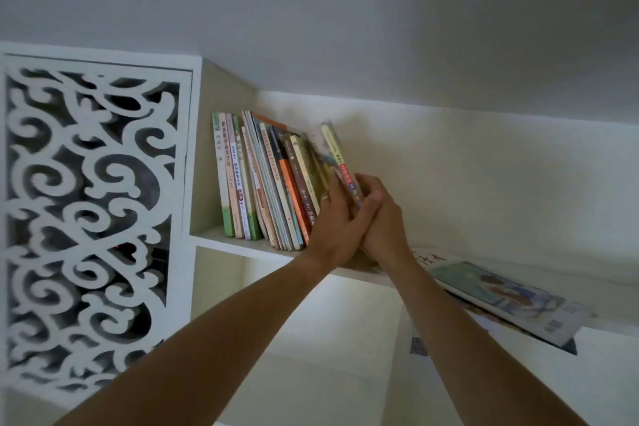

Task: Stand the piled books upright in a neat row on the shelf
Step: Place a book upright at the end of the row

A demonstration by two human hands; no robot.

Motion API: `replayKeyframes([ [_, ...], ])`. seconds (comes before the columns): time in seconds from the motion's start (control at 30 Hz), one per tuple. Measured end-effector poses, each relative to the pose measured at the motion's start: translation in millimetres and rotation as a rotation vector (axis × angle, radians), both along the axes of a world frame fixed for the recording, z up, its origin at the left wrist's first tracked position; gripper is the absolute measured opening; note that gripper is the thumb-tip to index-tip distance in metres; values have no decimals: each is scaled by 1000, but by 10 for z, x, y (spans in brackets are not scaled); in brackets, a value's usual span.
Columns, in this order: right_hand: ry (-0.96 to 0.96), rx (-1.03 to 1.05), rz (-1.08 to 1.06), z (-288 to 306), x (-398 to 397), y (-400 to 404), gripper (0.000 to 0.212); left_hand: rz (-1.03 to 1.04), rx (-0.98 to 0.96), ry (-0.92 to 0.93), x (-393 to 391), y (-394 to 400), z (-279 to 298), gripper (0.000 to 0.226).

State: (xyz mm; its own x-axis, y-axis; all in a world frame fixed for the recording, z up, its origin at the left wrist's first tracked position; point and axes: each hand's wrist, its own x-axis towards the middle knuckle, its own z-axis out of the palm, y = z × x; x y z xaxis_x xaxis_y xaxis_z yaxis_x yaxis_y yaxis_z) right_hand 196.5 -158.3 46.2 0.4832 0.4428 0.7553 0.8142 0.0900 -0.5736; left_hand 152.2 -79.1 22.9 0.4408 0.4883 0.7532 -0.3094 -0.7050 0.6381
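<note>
Several thin books stand in a row (pixel 262 183) on the white shelf (pixel 221 239), starting at its left wall and leaning slightly left. The rightmost book (pixel 337 152), with a pale yellow spine, is held between both hands. My left hand (pixel 340 218) lies flat against its left side, a ring on one finger. My right hand (pixel 378 218) presses its right side, fingers curled over the spine. To the right, a low pile of books (pixel 511 297) lies flat on the same shelf, a colourful cover on top.
A white fretwork panel (pixel 86 218) with scroll cut-outs stands left of the shelf. Below the shelf is an open white compartment (pixel 328 339). A white wall and ceiling rise behind and above.
</note>
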Motion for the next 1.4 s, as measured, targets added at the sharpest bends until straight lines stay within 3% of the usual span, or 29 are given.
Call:
replayKeyframes([
  [0.07,52,-123,207,-43,20,113,37,90,-27,60,-94,117,-4,90],
  [0.13,113,-185,380,-42,86,114,44,163,5,113,-167,131,60,72],
  [0.2,133,-319,470,-16,164,12,72,206,-36,116,-173,115,169,58],
  [0.3,105,-559,340,-43,196,-142,93,266,-27,216,-149,106,318,59],
  [0.4,125,-637,265,-133,258,-143,92,602,348,366,-146,144,301,60],
  [0.47,97,-636,211,-149,283,-96,93,821,497,253,-146,242,270,67],
  [0.57,22,-610,179,-143,242,17,100,966,583,49,-91,452,179,65],
  [0.63,-28,-602,162,-173,193,85,104,984,635,-45,-98,544,106,60],
  [0.73,-66,-587,134,-200,143,95,111,1014,793,-29,-159,580,30,51],
  [0.83,-126,-610,99,-219,121,61,109,911,948,149,-210,522,64,48],
  [0.9,-144,-689,90,-214,112,6,96,889,1011,280,-210,445,40,32],
  [0.97,-148,-784,77,-224,163,-87,84,855,1070,411,-183,325,-54,34],
  [1.1,-381,-1075,-398,-177,306,-382,113,759,1074,470,-41,90,-235,34],
  [1.2,-198,-1335,-659,-11,331,-706,126,772,1041,501,97,-44,-252,29],
  [1.3,26,-1449,-574,128,368,-946,100,779,988,553,138,-124,-215,30],
  [1.4,-96,-1291,-514,150,408,-1065,60,773,913,513,129,-133,-205,34],
])
